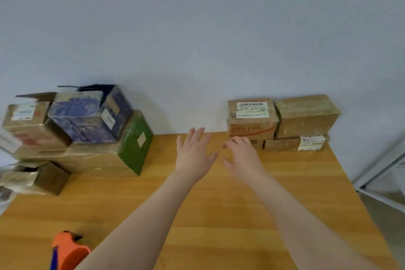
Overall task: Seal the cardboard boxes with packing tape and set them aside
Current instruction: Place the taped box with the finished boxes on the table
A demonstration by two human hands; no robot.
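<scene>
A pale wall backs a wooden table, and a white metal frame stands off its right edge. Nothing lies between the two bare hands and the boxes.

The left pile is the bigger: a wide tape-wrapped carton at the bottom, with a green box, a blue box and a brown labelled box on top. Beside it, a small brown box gapes open (its inside is too dark to read). The right stack by the wall is closed, glossy with tape, and one box carries a barcode label.

The left hand and right hand hover with fingers spread, grasping nothing, just before the right stack. An orange tape dispenser lies at the near left edge.
</scene>
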